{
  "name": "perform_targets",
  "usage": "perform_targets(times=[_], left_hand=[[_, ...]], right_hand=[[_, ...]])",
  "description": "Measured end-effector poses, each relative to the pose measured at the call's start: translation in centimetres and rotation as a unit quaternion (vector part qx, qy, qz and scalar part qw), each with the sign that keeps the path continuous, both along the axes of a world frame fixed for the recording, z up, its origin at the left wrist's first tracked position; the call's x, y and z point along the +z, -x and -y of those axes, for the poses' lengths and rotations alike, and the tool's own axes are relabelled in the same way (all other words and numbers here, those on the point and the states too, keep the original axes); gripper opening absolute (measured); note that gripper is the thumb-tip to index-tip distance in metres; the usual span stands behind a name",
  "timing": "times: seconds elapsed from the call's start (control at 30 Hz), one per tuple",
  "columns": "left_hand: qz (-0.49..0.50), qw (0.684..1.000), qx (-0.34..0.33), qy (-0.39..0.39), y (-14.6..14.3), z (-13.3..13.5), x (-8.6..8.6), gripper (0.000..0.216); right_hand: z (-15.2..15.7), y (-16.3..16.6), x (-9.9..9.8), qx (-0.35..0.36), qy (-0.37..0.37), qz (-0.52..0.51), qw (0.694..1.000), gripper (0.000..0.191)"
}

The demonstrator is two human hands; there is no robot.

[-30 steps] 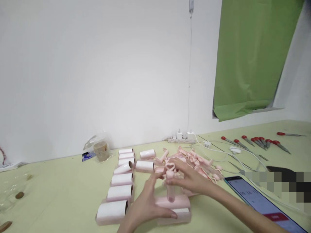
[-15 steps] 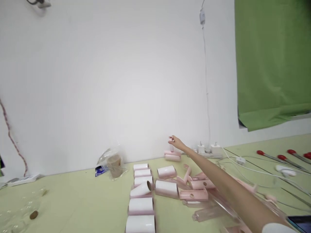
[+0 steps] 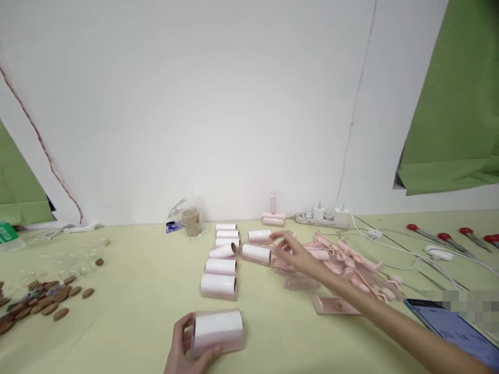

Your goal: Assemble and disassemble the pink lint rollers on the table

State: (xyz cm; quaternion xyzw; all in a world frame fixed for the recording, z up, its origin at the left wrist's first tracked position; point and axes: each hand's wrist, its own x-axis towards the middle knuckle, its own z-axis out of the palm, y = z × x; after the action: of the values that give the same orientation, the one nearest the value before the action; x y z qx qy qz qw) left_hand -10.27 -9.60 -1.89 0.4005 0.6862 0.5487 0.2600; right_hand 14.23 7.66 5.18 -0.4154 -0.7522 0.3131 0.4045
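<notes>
My left hand [image 3: 183, 345] is closed on a white roll in a pink shell [image 3: 217, 331] near the table's front edge. My right hand [image 3: 297, 253] hovers open, fingers spread, over the left end of a heap of pink handles and covers [image 3: 343, 262], holding nothing. Just left of it lie two rows of white rolls [image 3: 222, 259]. An assembled pink lint roller [image 3: 273, 214] stands upright by the wall, behind the right hand.
A power strip with chargers [image 3: 323, 218] and white cables [image 3: 390, 244] lie at the back right. Red-handled tools [image 3: 448, 236] lie at the far right, a phone [image 3: 448, 324] at the near right. Brown discs [image 3: 42, 301] are scattered at left; a bagged cup [image 3: 190, 221] stands by the wall.
My right hand set the assembled roller by the wall and drew back over the pink pile. My left hand has taken hold of a white roll. The view swung left.
</notes>
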Motion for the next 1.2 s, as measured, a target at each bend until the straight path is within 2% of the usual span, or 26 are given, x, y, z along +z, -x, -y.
perform_targets(times=[0.03, 0.07, 0.13, 0.2, 0.3, 0.37, 0.4, 0.47, 0.57, 0.67, 0.8, 0.93, 1.0, 1.07, 1.13, 1.2], left_hand=[[0.019, 1.000, -0.003, -0.012, -1.0, 0.2, 0.5, 0.065], [0.034, 0.999, -0.015, -0.026, -2.1, 0.1, 1.2, 0.065], [0.056, 0.995, -0.061, -0.056, -4.3, -0.9, 2.9, 0.062], [0.040, 0.988, -0.135, -0.062, -6.4, -3.1, 4.7, 0.057], [-0.106, 0.952, -0.286, 0.041, -9.3, -7.6, 6.8, 0.048], [-0.150, 0.936, -0.311, 0.066, -10.6, -10.5, 7.5, 0.041], [-0.163, 0.932, -0.314, 0.074, -11.2, -11.7, 7.7, 0.040], [-0.171, 0.930, -0.317, 0.078, -11.8, -13.5, 7.8, 0.039], [-0.159, 0.925, -0.336, 0.072, -11.9, -14.7, 7.9, 0.039], [-0.123, 0.932, -0.337, 0.042, -11.0, -14.5, 8.2, 0.040], [-0.056, 0.959, -0.276, -0.032, -9.2, -13.1, 7.8, 0.049], [0.075, 0.971, -0.192, -0.121, -8.3, -11.4, 4.9, 0.056], [0.105, 0.967, -0.189, -0.135, -8.4, -11.0, 2.8, 0.062], [0.099, 0.962, -0.232, -0.102, -8.8, -10.7, 0.7, 0.062], [0.075, 0.958, -0.271, -0.052, -9.2, -10.5, -0.6, 0.062], [0.009, 0.967, -0.251, -0.042, -9.4, -10.0, -0.9, 0.067]], right_hand=[[2.6, -0.1, -0.6, 0.036, 0.032, 0.006, 0.999, 0.029], [4.8, -0.1, -1.3, 0.093, 0.111, -0.021, 0.989, 0.032], [8.1, 0.1, -2.4, 0.154, 0.267, -0.113, 0.945, 0.042], [9.6, 0.4, -3.2, 0.199, 0.386, -0.233, 0.870, 0.048], [9.4, 0.4, -3.9, 0.254, 0.512, -0.389, 0.723, 0.056], [8.6, 0.0, -4.4, 0.261, 0.567, -0.456, 0.635, 0.062], [8.3, -0.3, -4.8, 0.254, 0.582, -0.482, 0.604, 0.064], [7.7, -0.7, -5.6, 0.236, 0.592, -0.522, 0.567, 0.065], [7.1, -1.1, -6.4, 0.217, 0.571, -0.566, 0.554, 0.056], [6.7, -1.4, -6.4, 0.191, 0.557, -0.591, 0.551, 0.041], [6.7, -2.0, -5.8, 0.150, 0.543, -0.623, 0.543, 0.027], [6.9, -2.8, -4.8, 0.148, 0.517, -0.657, 0.528, 0.021], [7.1, -3.2, -4.3, 0.169, 0.510, -0.655, 0.532, 0.021], [7.4, -3.4, -3.9, 0.194, 0.504, -0.647, 0.538, 0.023], [7.8, -3.3, -3.8, 0.214, 0.497, -0.633, 0.553, 0.026], [8.3, -2.9, -3.9, 0.217, 0.489, -0.613, 0.582, 0.026]])
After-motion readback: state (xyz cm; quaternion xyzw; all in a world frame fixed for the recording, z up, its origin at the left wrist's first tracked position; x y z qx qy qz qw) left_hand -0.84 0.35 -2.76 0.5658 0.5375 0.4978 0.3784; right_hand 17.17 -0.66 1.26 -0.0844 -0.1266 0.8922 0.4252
